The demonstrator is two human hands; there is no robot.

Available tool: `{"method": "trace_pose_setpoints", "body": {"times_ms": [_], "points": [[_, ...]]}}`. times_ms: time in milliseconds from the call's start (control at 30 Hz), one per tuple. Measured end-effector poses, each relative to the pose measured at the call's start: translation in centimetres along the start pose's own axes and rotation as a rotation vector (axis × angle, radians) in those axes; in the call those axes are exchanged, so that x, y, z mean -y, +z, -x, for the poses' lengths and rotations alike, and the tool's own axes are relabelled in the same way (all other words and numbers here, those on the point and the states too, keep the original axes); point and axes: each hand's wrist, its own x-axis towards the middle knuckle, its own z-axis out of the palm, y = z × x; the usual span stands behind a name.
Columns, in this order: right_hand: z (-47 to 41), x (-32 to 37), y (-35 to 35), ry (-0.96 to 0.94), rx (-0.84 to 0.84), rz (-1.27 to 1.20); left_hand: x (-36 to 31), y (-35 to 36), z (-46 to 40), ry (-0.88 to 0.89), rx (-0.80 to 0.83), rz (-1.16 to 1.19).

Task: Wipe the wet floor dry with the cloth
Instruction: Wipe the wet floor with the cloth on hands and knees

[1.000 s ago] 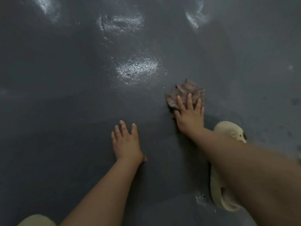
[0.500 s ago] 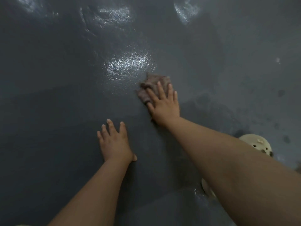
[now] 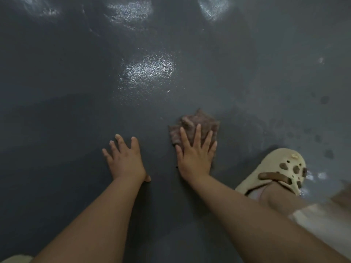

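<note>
We are looking down at a bare indoor floor, though we cannot tell which kind of room.

We are seeing a dark grey painted floor [image 3: 57, 111] glistening with wet patches [image 3: 146, 73] under overhead light, and a cream clog [image 3: 275, 173] standing near its right edge; nothing else is showing us whether this is a home or a workplace.
</note>
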Motion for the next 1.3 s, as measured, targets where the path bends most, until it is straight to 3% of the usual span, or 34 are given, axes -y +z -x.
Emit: {"method": "trace_pose_setpoints", "body": {"times_ms": [100, 200, 533, 700, 867, 1000, 1067, 1300], "points": [[-4.7, -2.2, -2.0, -0.157, -0.027, 0.078, 0.0, 0.2, -0.3, 0.006, -0.015, -0.013], [-9.6, -4.4, -4.3, -0.141, -0.039, 0.073, 0.0, 0.3, -0.3, 0.009, -0.032, -0.015], [-9.6, -10.7, -4.7, 0.374, -0.136, -0.135, 0.2, 0.2, -0.2, 0.044, -0.033, 0.04], [-5.0, -7.2, -2.7, 0.647, -0.129, -0.231, 0.2, 0.1, -0.2, 0.048, -0.032, 0.091], [-3.0, -4.8, -1.4, 0.475, -0.094, -0.14, 0.0, 0.0, -0.3, 0.049, -0.034, 0.092], [-7.1, -9.3, -3.8, 0.237, -0.082, -0.061, 0.2, 0.2, -0.4, 0.049, -0.034, 0.094], [-8.6, -11.6, -4.8, 0.211, -0.082, -0.066, 0.1, 0.3, -0.4, 0.05, -0.036, 0.097], [-6.2, -10.2, -3.3, 0.674, -0.14, -0.277, 0.0, 0.2, -0.4, 0.059, -0.033, 0.109]]}}
